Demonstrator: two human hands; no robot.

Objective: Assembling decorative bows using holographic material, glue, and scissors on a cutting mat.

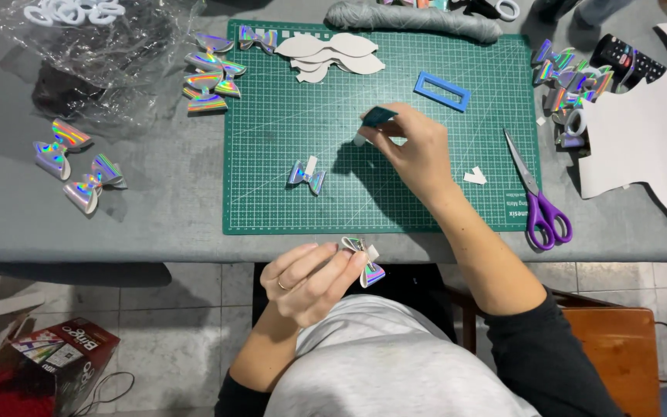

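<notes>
My left hand (310, 276) pinches a small holographic bow (366, 261) near my body, just off the table's front edge. My right hand (418, 150) hovers over the green cutting mat (287, 131), holding a small teal glue tube (372, 122) with its white tip pointing down-left. Another holographic bow (307, 174) lies on the mat, left of the tube's tip and apart from it.
Purple-handled scissors (538, 197) lie at the mat's right edge. A blue rectangular frame (442, 91), white cut-out shapes (333, 52) and small white scraps (475, 176) sit on the mat. Finished bows lie left (79, 166) and upper left (210, 77); more are right (561, 81), beside white card (642, 131).
</notes>
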